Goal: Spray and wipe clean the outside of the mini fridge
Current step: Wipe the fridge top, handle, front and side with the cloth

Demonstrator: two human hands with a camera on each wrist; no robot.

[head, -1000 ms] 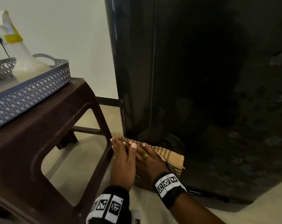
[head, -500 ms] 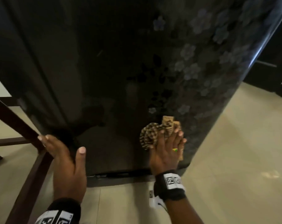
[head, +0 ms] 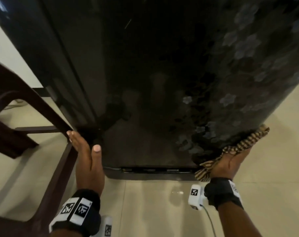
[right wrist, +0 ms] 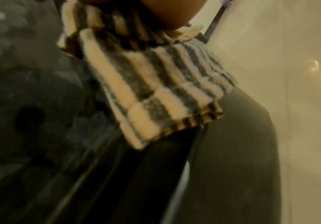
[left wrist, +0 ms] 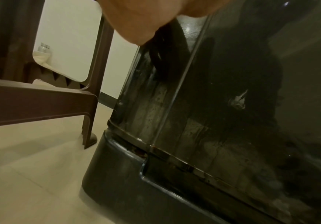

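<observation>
Cloth (head: pixel 237 147) pressed by right hand (head: pixel 231 161) against fridge (head: pixel 145 74) corner; left hand (head: pixel 87 161) flat, fingers straight, holding nothing, on opposite edge.

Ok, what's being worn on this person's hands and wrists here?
Left hand: bare, with a black wristband carrying white square-code tags. Right hand: a matching black tagged band, a small white tagged unit beside it and a thin grey cable trailing off.

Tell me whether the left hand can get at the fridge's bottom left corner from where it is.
Probably yes: the left hand lies flat against the mini fridge just above that corner, and the brown stool leg stands clear to its left.
</observation>
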